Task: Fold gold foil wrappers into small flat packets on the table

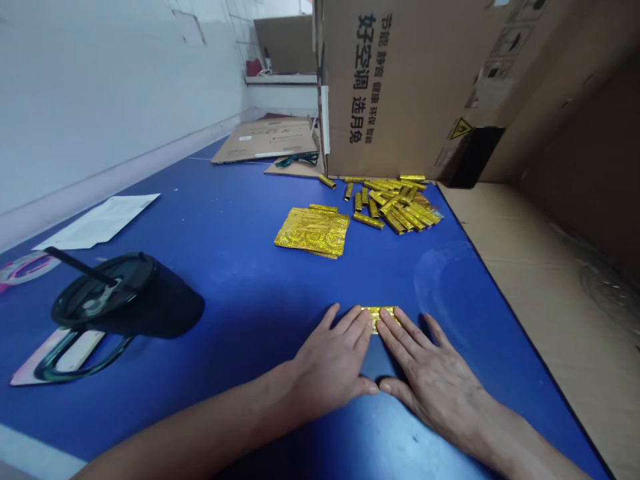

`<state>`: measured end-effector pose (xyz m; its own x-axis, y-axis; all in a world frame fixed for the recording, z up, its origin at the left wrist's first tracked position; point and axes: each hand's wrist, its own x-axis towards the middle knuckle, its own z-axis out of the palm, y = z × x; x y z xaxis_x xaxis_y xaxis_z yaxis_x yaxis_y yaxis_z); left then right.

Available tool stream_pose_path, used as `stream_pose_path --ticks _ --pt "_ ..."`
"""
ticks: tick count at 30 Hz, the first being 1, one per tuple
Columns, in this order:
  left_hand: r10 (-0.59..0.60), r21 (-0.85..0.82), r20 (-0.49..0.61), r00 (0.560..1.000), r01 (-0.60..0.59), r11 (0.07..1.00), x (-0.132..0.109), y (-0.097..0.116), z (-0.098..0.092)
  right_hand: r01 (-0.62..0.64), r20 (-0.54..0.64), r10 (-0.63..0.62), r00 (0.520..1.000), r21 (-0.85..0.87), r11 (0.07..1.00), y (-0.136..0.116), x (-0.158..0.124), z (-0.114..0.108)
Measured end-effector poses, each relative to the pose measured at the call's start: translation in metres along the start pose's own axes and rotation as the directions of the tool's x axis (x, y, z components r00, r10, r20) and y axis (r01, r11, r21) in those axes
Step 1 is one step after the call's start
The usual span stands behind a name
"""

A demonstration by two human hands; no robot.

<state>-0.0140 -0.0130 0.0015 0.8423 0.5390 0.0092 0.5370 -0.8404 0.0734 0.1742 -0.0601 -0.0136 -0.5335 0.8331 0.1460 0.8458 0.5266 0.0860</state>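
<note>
A small strip of gold foil paper [374,321] lies on the blue tabletop, partly covered by my fingers. My left hand [334,357] rests flat with fingers stretched out, its fingertips on the strip's left part. From the right, my right hand [430,363] presses its extended fingertips on the same strip. Both thumbs point towards each other below it, nearly touching. Farther off lies a stack of flat gold foil sheets [313,231], with one rolled gold tube [323,209] at its back edge. A heap of rolled gold foil tubes [400,208] lies behind, to the right.
A dark lidded mug [165,300] with a straw and handle stands at left. White paper [103,220] lies near the wall. A large cardboard box [410,87] rises behind the heap, and flattened cardboard [275,139] lies at the back. The table's right edge borders cardboard [530,267].
</note>
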Motion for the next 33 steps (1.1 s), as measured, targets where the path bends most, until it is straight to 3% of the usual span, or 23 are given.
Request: stream_pose_path --ticks 7,15,24,33 --pt "0.041 -0.019 -0.002 0.999 -0.041 0.999 0.001 -0.01 -0.005 -0.055 -0.027 0.056 0.998 0.027 0.998 -0.005 0.005 -0.004" --pt "0.037 -0.074 -0.077 0.996 -0.043 0.996 0.01 -0.017 -0.005 -0.05 -0.137 0.11 0.984 0.385 0.922 0.032 0.008 -0.002" --pt "0.008 -0.114 -0.145 0.989 -0.025 0.993 0.017 -0.019 0.0 -0.01 -0.187 0.08 0.979 0.348 0.937 0.032 0.013 0.001" --pt "0.004 -0.107 -0.236 0.972 -0.03 0.994 0.021 -0.021 0.006 -0.091 -0.192 0.155 0.969 0.302 0.949 0.019 0.015 0.001"
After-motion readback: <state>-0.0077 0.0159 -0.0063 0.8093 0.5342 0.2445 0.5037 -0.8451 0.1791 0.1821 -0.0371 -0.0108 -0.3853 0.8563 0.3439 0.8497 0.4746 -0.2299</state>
